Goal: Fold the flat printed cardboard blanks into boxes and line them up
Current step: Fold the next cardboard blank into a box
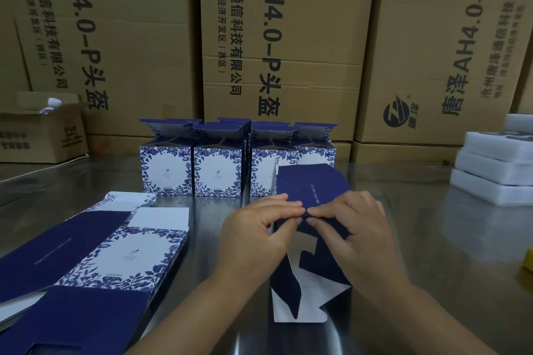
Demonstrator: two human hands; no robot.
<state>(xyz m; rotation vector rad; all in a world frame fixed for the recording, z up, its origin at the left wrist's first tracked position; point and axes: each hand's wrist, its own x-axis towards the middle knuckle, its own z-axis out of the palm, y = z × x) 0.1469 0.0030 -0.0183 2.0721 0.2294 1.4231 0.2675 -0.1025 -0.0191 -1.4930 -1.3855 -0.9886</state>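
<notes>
A dark blue and white cardboard blank (308, 277), partly opened into a box, lies on the steel table (432, 253) in front of me. My left hand (256, 230) and my right hand (354, 225) pinch its upper fold line with fingertips meeting in the middle. The navy lid flap (308, 181) stands up behind my fingers. Its white-lined bottom flaps point toward me. A stack of flat blue floral blanks (95, 262) lies at the left. Several folded boxes (219, 170) with open tops stand in rows behind.
Large brown shipping cartons (277, 37) wall off the back of the table. A small open carton (43, 132) sits at the far left. White foam trays (496, 164) are stacked at the right edge, and something yellow (529, 264) shows at the right border.
</notes>
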